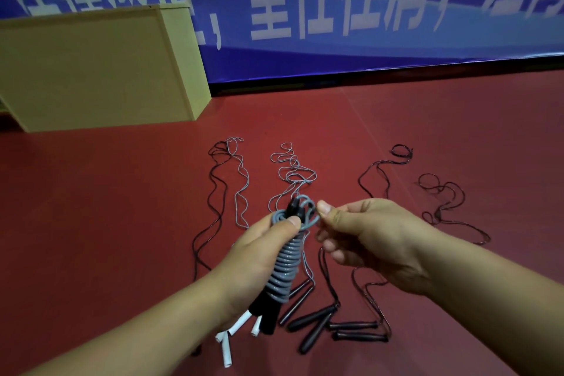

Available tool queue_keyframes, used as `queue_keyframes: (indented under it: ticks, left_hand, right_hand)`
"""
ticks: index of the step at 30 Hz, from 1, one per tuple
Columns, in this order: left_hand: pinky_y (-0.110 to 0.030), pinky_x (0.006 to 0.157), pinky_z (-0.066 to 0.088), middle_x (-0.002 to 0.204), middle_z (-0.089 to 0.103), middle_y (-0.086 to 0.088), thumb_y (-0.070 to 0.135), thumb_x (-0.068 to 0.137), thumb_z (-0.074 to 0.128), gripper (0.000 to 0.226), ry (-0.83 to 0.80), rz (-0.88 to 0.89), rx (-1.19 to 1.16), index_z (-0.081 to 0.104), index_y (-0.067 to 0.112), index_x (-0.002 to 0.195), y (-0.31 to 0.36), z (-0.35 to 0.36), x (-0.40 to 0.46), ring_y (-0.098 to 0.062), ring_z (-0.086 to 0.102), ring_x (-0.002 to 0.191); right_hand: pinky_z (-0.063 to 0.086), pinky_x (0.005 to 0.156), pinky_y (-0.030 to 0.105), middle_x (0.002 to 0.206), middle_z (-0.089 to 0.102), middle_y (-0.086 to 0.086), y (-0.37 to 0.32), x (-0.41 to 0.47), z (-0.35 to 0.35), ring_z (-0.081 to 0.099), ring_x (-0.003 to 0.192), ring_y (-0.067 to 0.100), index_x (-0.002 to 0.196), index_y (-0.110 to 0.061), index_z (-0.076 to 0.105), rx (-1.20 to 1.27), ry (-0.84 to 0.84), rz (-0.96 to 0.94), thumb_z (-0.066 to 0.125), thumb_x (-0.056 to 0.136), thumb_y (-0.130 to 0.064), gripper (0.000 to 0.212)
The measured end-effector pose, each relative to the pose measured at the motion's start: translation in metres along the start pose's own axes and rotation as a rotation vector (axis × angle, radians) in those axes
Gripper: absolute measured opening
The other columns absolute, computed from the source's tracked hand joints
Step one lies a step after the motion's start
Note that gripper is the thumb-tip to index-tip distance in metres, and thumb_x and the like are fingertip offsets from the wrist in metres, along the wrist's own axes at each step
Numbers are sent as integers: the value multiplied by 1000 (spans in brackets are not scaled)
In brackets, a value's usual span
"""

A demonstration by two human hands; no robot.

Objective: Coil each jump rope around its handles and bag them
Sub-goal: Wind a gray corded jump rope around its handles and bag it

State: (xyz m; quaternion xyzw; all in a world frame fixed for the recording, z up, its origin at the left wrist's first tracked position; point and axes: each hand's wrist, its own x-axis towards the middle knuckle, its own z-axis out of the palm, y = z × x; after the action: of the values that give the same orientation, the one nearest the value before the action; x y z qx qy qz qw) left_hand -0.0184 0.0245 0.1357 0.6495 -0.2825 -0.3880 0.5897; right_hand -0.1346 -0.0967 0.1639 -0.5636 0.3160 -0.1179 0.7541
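My left hand (259, 250) grips a pair of black handles with a grey jump rope (283, 265) wound tightly round them in many turns. At the top of the bundle my right hand (366, 238) pinches the rope's loose end loop between thumb and forefinger. Several other jump ropes lie stretched out on the red floor beyond and below my hands: a black one (213, 207), a grey one (241, 192), another grey one (293, 171) and dark ones (378, 174) at the right. Black handles (317, 320) and white handles (227, 342) lie near me. No bag is in view.
A tan wooden box (91, 70) stands on the red floor (106, 207) at the back left. A blue banner (366, 9) with white characters runs along the wall behind. Open floor stretches to the left and far right.
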Motion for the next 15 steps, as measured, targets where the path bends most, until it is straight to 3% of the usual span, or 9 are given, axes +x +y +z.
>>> queue_keyframes:
  ticks: [4,9,15]
  left_hand:
    - [-22,60,43,81,55,-7,23,97,52,18,14,2,2,66,12,99,2,-2,2,-16,51,72]
    - [-31,71,42,83,59,-4,24,96,54,19,-19,-56,53,70,15,99,-1,0,5,-17,52,78]
    - [-26,58,42,75,55,-7,22,96,53,15,4,-41,-1,65,16,89,2,3,5,-15,50,62]
  right_hand:
    - [50,48,20,63,64,8,-1,-1,0,54,50,12,77,-2,66,-98,23,-111,68,87,-10,13]
    - [46,48,21,63,62,10,-2,-1,0,52,51,13,73,-4,68,-178,64,-195,70,86,-13,16]
    - [43,45,22,59,60,5,-2,-2,5,48,48,12,64,-11,60,-133,82,-132,67,89,-17,27]
